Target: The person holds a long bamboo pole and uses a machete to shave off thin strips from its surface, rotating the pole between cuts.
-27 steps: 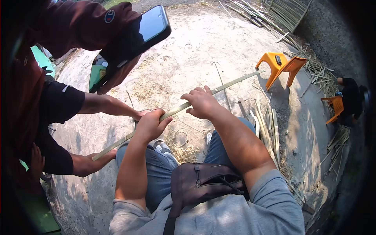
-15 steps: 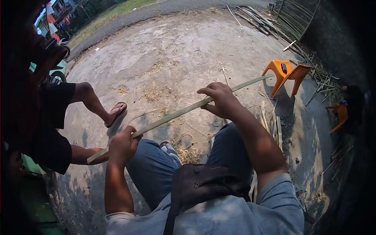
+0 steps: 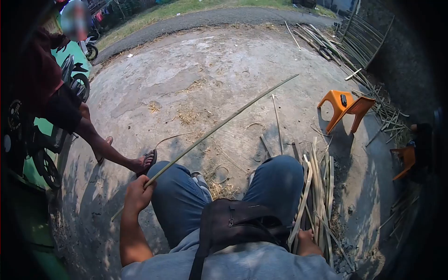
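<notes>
Now my right hand (image 3: 306, 241) has left the strip (image 3: 219, 125) for the pile (image 3: 320, 196) – its grip I cannot tell – so only my left hand (image 3: 138, 193) is clamped on the strip.

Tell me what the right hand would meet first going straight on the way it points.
Most likely the loose bamboo strips heaped right by the right hand; depth is unclear, and it may already be touching one.
</notes>
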